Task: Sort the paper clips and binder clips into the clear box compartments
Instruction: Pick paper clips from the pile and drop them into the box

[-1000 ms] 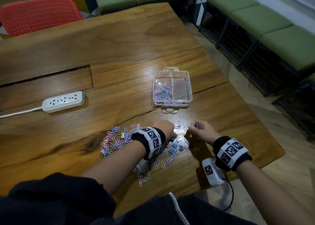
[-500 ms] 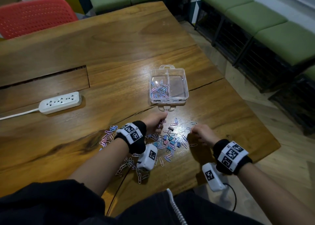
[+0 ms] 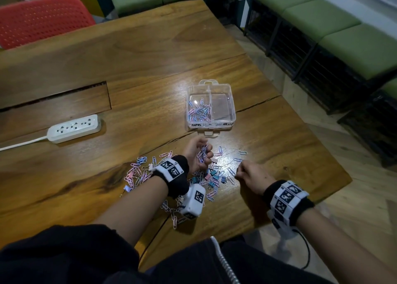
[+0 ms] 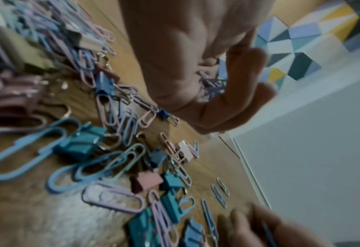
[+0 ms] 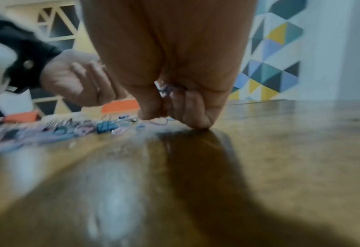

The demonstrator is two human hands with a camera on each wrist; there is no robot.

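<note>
1. Wooden counter (image 3: 150, 53) in a room with green benches and a red chair; a white power strip (image 3: 74, 129) is seen on the counter's left side.
2. The clear box (image 3: 211, 106) is set open toward the far side of the counter, divided by a centre wall. Paper clips (image 3: 199, 112) are seen in its left compartment only; the right compartment looks bare.
3. A mixed pile (image 3: 193, 176) of pastel paper clips and small binder clips (image 4: 79, 147) is spread on the counter between the person and the box.
4. Left hand (image 3: 198, 154): raised off the counter, palm turned inward, fingers curled round a bunch of paper clips (image 3: 203, 153). The same bunch is seen cupped in the palm in the left wrist view.
5. Right hand (image 3: 252, 176): low at the pile's right edge, fingertips (image 5: 195, 117) pressed to the counter, thumb and fingers closed on a few clips (image 5: 163, 90). Type is too blurred to tell.
6. Key relation: the box lies straight ahead of the left hand's grip, just beyond it, and the paper-clip compartment is the nearer one. The left hand is the closer of the two to the box.
7. Judged next step: the held bunch is carried forward over the near wall and released left of the divider.
8. Risk: loose clips could spill over the divider or short of the rim.
9. Progress judged early: most clips are not yet sorted, and no binder clips are seen in the box.
</note>
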